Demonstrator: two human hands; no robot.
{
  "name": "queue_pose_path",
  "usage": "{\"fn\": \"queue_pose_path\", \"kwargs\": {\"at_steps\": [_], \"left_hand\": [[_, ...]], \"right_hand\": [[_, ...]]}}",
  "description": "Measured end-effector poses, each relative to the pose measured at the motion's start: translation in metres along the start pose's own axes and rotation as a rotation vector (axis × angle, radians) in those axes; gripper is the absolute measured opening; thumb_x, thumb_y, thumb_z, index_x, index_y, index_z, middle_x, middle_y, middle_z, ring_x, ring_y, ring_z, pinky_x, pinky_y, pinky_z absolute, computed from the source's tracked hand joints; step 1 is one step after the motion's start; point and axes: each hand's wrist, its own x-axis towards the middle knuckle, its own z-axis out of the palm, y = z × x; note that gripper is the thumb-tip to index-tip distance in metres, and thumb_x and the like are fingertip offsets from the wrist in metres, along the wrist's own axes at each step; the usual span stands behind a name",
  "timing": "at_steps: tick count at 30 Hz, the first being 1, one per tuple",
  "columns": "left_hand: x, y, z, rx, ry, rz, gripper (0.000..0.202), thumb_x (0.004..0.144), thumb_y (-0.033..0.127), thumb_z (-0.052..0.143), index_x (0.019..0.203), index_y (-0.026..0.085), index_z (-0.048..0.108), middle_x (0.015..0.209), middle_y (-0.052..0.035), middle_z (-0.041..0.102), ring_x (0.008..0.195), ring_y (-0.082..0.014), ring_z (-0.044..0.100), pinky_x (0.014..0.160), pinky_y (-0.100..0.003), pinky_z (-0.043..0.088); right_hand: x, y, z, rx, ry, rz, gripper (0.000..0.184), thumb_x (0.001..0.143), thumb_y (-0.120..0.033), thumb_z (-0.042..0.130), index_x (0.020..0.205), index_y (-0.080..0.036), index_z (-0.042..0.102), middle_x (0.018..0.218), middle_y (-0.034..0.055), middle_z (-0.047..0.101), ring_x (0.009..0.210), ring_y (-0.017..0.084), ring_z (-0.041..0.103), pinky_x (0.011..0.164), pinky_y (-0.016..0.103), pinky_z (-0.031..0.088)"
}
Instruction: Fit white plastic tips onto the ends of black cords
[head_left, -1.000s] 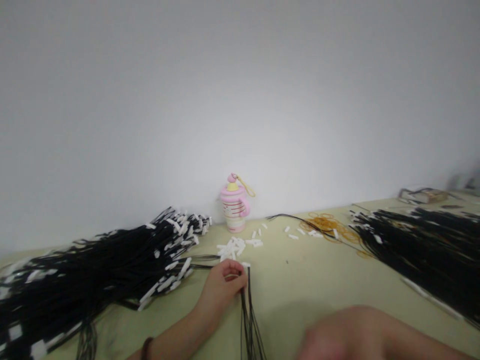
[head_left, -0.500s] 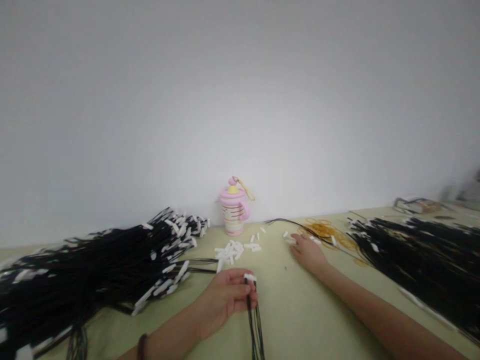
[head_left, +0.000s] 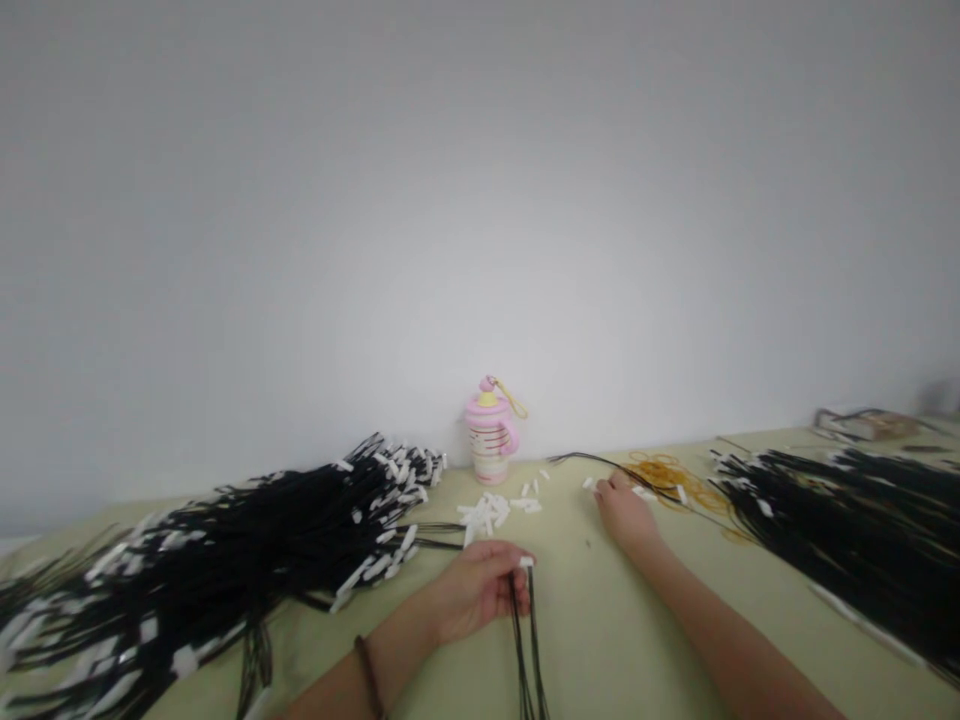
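Note:
My left hand is closed in a pinch on a few thin black cords with a white clip at their top end; the cords hang down toward me over the yellow-green table. My right hand reaches forward and rests on the table among small loose white clips, its fingers curled down on them; whether it holds one I cannot make out. A cluster of white clips lies between both hands.
A large heap of black cords with white clips lies left. Another heap of black cords lies right. Yellow rubber bands sit beyond my right hand. A pink cup stands at the white wall.
My right arm came up from the near edge and reached out to the loose clips. The view shifted slightly, and my left hand kept its pinch on the cords.

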Motion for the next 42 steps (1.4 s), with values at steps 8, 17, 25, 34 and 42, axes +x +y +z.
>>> {"fn": "queue_pose_path", "kwargs": {"at_steps": [8, 17, 25, 34, 42], "left_hand": [[-0.003, -0.002, 0.002, 0.025, 0.082, 0.055, 0.012, 0.070, 0.019, 0.059, 0.077, 0.010, 0.055, 0.061, -0.0020, 0.055, 0.057, -0.0115, 0.055, 0.064, -0.028, 0.042], [-0.001, -0.004, 0.004, 0.063, 0.067, 0.053, 0.011, 0.073, 0.020, 0.056, 0.075, 0.010, 0.052, 0.060, -0.0020, 0.055, 0.055, -0.0111, 0.054, 0.062, -0.028, 0.042], [0.001, -0.006, 0.005, 0.064, 0.025, 0.058, 0.010, 0.075, 0.020, 0.053, 0.079, 0.011, 0.052, 0.062, -0.0032, 0.057, 0.058, -0.0136, 0.056, 0.065, -0.033, 0.043], [0.003, -0.015, 0.000, 0.123, 0.064, 0.052, 0.014, 0.074, 0.023, 0.056, 0.081, 0.012, 0.058, 0.064, -0.0043, 0.061, 0.059, -0.0127, 0.056, 0.064, -0.029, 0.044], [0.003, -0.011, 0.000, 0.143, 0.033, 0.032, 0.017, 0.075, 0.024, 0.054, 0.076, 0.009, 0.063, 0.066, -0.0055, 0.059, 0.059, -0.0111, 0.053, 0.063, -0.026, 0.043]], "right_hand": [[-0.048, -0.025, -0.025, 0.143, 0.029, -0.186, 0.021, 0.084, -0.017, 0.031, 0.087, -0.015, 0.053, 0.092, 0.0094, 0.052, 0.084, 0.016, 0.051, 0.072, 0.024, 0.038], [-0.080, -0.041, -0.025, 1.123, -0.164, 0.065, 0.011, 0.071, -0.026, 0.048, 0.069, -0.015, 0.045, 0.049, -0.0042, 0.048, 0.041, 0.009, 0.045, 0.041, 0.020, 0.034], [-0.064, -0.072, -0.029, 1.596, -0.338, 0.183, 0.028, 0.064, -0.026, 0.061, 0.087, -0.012, 0.051, 0.061, -0.0016, 0.057, 0.056, 0.011, 0.058, 0.055, 0.023, 0.044], [-0.065, -0.069, -0.030, 1.695, -0.435, 0.232, 0.026, 0.057, -0.027, 0.071, 0.074, -0.010, 0.063, 0.062, 0.0053, 0.065, 0.056, 0.010, 0.057, 0.055, 0.021, 0.042], [-0.067, -0.070, -0.032, 1.642, -0.467, 0.220, 0.024, 0.058, -0.030, 0.070, 0.070, -0.009, 0.065, 0.056, 0.0046, 0.063, 0.050, 0.009, 0.054, 0.052, 0.021, 0.042]]}}
